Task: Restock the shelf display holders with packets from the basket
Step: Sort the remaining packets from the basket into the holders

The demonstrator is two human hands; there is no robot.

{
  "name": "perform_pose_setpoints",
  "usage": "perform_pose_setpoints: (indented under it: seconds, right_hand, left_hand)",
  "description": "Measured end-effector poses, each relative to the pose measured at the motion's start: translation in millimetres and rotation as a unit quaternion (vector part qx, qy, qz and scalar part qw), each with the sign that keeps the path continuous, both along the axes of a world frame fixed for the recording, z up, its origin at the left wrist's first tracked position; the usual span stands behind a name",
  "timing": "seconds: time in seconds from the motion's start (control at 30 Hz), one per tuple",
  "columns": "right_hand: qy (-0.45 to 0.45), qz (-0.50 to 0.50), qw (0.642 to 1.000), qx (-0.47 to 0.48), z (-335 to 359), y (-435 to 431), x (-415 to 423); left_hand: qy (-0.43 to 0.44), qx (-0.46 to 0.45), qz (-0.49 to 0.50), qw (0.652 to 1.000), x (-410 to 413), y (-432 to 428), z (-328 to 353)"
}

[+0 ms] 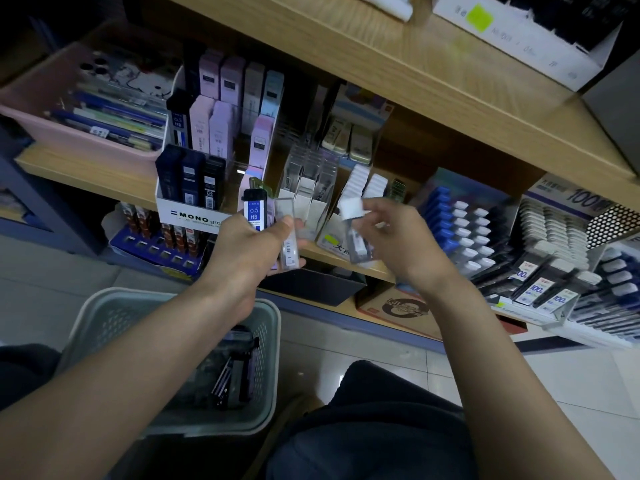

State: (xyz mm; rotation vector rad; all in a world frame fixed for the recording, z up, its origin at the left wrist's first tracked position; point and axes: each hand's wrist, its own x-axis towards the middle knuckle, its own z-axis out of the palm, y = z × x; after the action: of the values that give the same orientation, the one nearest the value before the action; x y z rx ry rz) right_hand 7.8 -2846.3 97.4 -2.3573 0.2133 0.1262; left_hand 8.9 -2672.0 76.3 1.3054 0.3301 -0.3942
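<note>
1. Before the middle shelf (86,168), both grips hang at the level of its front edge, near each other but apart.
2. Left grip (242,251): fingers curled round a fan of packets, with the thumb pressed on the front.
   - The dark packet (254,211) rises above the knuckles. Its "0.5 HB" label faces the camera. Its long axis is upright, with the top end toward the MONO holder (194,213).
   - The clear packet (290,237) lies just right of it, under the thumb. Its long axis is near upright, and the top end leans slightly left.
3. Right grip (398,244): fingertips pinch a capped packet (353,216), which is blurred.
   - The packet sits left of the palm.
   - The white cap points up toward the clear holder (304,188), and the body hangs down. The long axis is near upright.
4. Basket (268,327): on the floor under the left forearm. Its spare packets (235,375) are dark and lie heaped, with their long axes running roughly toward the shelf.
</note>
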Motion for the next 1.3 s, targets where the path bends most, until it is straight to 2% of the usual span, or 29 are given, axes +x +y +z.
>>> perform_pose_setpoints:
  seconds: [0.13,0.23,0.43,0.63,0.73,0.8,0.93,1.13,1.3]
  right_hand:
    - [-0.114,-0.058,0.991,-0.037,-11,-10,4]
    - [-0.160,-0.093,0.982,-0.025,-19,-16,8]
    - [-0.196,-0.092,0.976,-0.009,-24,-22,12]
    - [-0.230,-0.070,0.966,-0.091,-32,-22,16]
    - [-0.253,-0.068,0.960,-0.102,-32,-19,16]
    - [-0.239,-0.064,0.961,-0.121,-33,-20,15]
    - [-0.149,-0.057,0.974,-0.164,-39,-24,14]
    - [-0.165,-0.055,0.968,-0.179,-39,-15,16]
    - [-0.157,-0.078,0.953,-0.248,-37,-15,16]
  left_hand:
    - [-0.006,-0.021,-0.010,1.000,-1,0,2]
    - [-0.009,-0.017,-0.013,1.000,-2,1,1]
    - [-0.006,-0.020,-0.013,1.000,-2,1,-1]
    - [-0.006,-0.029,-0.016,0.999,-3,-1,-2]
    - [-0.006,-0.031,-0.017,0.999,-4,-1,-2]
    - [-0.005,-0.032,-0.017,0.999,-3,0,-2]
    - [-0.004,-0.035,-0.021,0.999,-4,0,-2]
    - [-0.003,-0.036,-0.025,0.999,-3,1,-1]
    - [0.001,-0.040,-0.030,0.999,-4,1,0]
